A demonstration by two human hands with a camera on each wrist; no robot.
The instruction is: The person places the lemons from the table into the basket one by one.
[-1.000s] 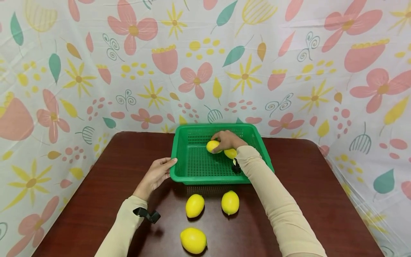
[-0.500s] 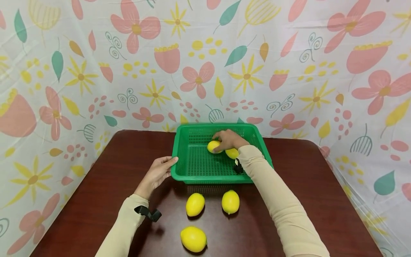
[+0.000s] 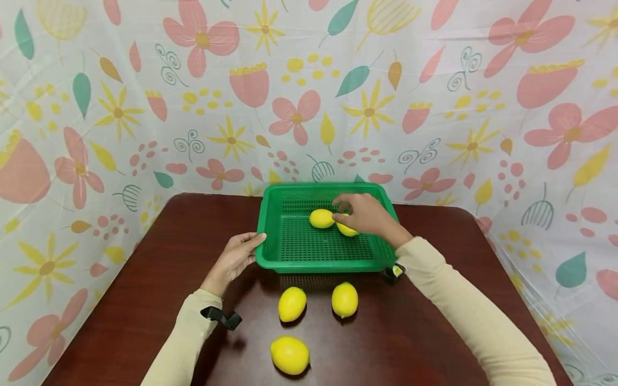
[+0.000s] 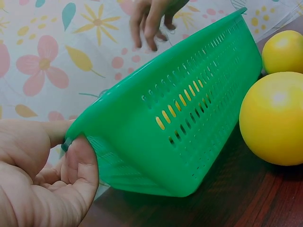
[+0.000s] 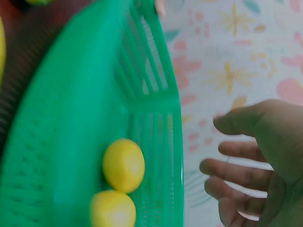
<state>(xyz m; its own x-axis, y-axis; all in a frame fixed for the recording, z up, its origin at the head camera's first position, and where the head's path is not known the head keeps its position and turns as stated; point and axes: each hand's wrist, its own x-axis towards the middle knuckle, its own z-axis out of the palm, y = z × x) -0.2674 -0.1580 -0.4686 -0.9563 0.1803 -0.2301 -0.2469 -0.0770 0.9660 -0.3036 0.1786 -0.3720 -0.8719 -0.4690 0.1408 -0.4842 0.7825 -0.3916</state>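
A green plastic basket (image 3: 318,266) stands at the back of the table. My left hand (image 3: 235,262) grips its left rim, thumb on top and fingers curled beneath, as the left wrist view shows. Inside the basket lie two lemons: one lemon (image 3: 321,219) toward the middle and another lemon (image 3: 346,227) just right of it, partly covered by my right hand in the head view. My right hand (image 3: 367,214) hovers above the basket with nothing in it, its fingers apart and loosely bent. In the right wrist view both lemons sit side by side, away from that hand.
Three more lemons lie on the dark wooden table (image 3: 415,332) in front of the basket: a left lemon (image 3: 292,304), a right lemon (image 3: 345,299) and a nearer lemon (image 3: 290,355). A flower-patterned curtain (image 3: 309,107) hangs behind and along both sides.
My right hand has let go of the lemon in the basket, lifted and moved to the right. My left hand keeps its hold on the rim.
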